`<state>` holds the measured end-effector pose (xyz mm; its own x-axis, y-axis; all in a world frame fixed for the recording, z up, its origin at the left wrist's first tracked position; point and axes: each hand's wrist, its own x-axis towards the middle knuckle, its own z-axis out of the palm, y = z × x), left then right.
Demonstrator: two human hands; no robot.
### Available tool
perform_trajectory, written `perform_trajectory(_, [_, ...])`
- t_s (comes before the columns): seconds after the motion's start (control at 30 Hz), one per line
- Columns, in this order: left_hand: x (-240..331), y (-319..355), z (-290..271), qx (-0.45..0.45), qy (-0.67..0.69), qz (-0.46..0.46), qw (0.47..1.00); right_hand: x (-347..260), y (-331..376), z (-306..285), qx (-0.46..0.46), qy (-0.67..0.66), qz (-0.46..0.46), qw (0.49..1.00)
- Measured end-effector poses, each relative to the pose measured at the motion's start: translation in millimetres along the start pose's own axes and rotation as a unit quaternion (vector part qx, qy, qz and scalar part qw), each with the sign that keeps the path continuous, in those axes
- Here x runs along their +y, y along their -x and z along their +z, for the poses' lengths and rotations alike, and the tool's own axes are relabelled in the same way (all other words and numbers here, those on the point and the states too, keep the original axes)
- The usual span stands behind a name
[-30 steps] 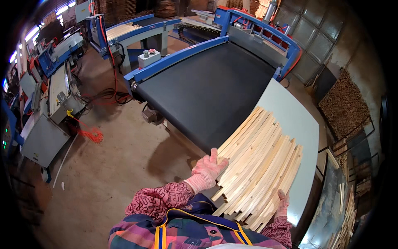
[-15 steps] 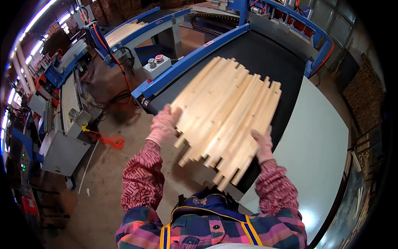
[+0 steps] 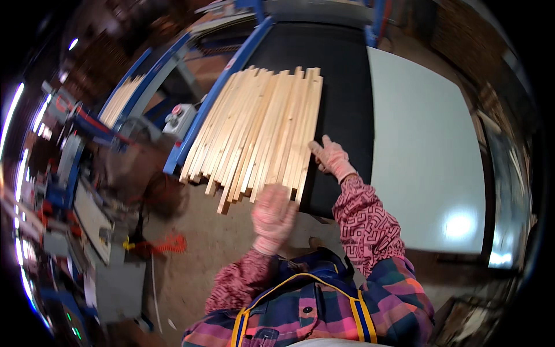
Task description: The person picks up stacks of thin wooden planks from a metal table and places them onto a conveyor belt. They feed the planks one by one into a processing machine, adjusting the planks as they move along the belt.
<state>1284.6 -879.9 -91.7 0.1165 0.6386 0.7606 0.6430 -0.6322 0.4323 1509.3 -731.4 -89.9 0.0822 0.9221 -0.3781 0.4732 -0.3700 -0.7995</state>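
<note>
A layer of pale wooden strips [image 3: 260,127] lies side by side on the black conveyor belt [image 3: 347,110], their near ends uneven and some jutting past the belt's near edge. My left hand [image 3: 273,217], in a pinkish glove and slightly blurred, is at the near ends of the strips, palm flat and fingers stretched out. Beside the right edge of the layer is my gloved right hand [image 3: 333,158], its fingers apart and the foremost ones close to the outermost strip. Whether they touch it I cannot tell. Neither hand grips anything.
A blue rail [image 3: 217,95] borders the belt's left side, with a grey control box [image 3: 180,120] fixed beside it. A pale smooth panel [image 3: 428,156] adjoins the belt on the right. More strips [image 3: 122,99] lie on another conveyor farther left. An orange coiled hose [image 3: 173,243] hangs near machinery.
The strips, gripped at both sides before, now lie on the belt, farther left in the view and turned straighter. Both hands have let go; the left has moved to the near ends.
</note>
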Motion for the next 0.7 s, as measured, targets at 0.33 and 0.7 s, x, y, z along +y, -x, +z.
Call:
perform_trajectory(0.33, [134.5, 45.5, 66.6, -0.098, 0.364, 0.046, 0.925, 264.2, 214.1, 151.9, 0.041, 0.258, -0.011, 0.965])
perform_trajectory(0.7, [128.2, 200.8, 12.4, -0.724, 0.194, 0.078, 0.657, 396.5, 491.2, 63.1, 0.182, 0.019, 0.261, 0.948])
